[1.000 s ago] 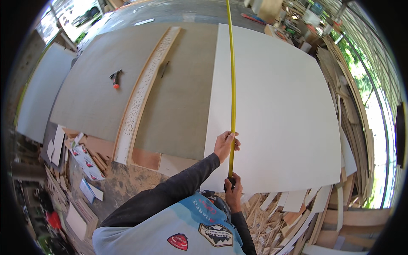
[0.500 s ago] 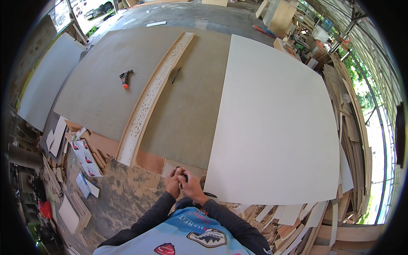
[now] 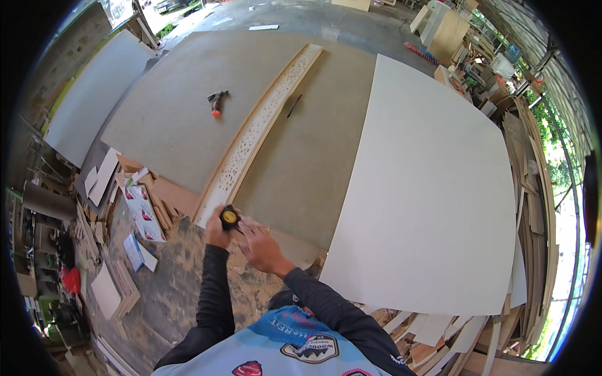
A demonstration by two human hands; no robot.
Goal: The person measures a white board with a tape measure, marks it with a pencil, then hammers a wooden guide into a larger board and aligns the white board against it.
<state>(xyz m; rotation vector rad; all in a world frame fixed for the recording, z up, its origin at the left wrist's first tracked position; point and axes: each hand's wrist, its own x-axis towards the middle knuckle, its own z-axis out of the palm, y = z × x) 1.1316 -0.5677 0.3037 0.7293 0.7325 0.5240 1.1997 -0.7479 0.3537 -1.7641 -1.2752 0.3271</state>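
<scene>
Our left hand point(image 3: 217, 232) grips the black-and-yellow tape measure point(image 3: 230, 216) just above the near edge of the brown panel point(image 3: 320, 163), by the near end of the framed, perforated strip point(image 3: 257, 136). The fingers of our right hand point(image 3: 262, 249) are bent against or just beside its case; we cannot tell whether they pinch anything.

A second ago the yellow blade stretched out over the white sheet point(image 3: 426, 188); now we see none of it, and both hands have shifted left, away from that sheet.

The strip runs from the panel's near edge toward its far edge. Left of it lies a hammer point(image 3: 217, 104), right of it a thin dark tool point(image 3: 294, 106). Open room spreads between the strip and the sheet's left edge. Wood scraps point(image 3: 433, 332) lie below the sheet's near edge; stacked boards point(image 3: 533, 213) stand along its right edge.
</scene>
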